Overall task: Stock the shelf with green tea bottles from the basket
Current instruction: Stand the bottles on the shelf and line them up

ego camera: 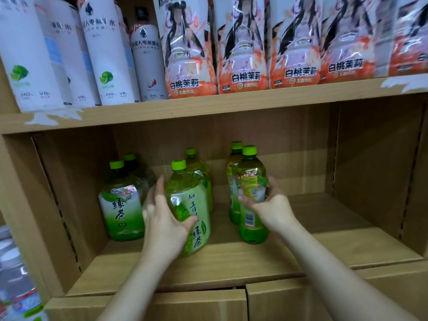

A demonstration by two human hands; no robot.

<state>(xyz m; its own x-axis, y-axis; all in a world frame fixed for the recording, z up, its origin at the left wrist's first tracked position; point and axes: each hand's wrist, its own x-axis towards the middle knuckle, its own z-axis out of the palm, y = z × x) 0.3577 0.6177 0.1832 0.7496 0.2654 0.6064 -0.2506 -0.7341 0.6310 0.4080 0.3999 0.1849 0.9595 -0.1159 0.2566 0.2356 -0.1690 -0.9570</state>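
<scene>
— Six green tea bottles (122, 200) are standing on the lower shelf board (324, 246) in three pairs, front and back: left, middle, right. All are wearing green caps.

— Surface and surroundings?

— A pale wood-grain board is sitting in a bay with side walls and a back panel of the same stuff. The upper shelf (231, 100) is running across above, with torn white scraps clinging to its edge at both ends.

— Hands?

— The left hand (166, 218) is gripping the middle front bottle (192, 205), thumb lying across the label and fingers curling round the far side. I cannot tell whether the base is resting on the board or just above it. The right hand (271, 205) is clasping the right front bottle (252, 198) at its label, fingers wrapping both sides. That bottle is standing upright just in front of its partner.

— Upper shelf count?

— Five peach-jasmine bottles (240, 66) are lining the right. At least four white electrolyte drink bottles (106, 66) are crowding the left, and I cannot tell how many are behind. Blurred bottles (14, 274) are showing at the lower left edge, count unclear.
</scene>
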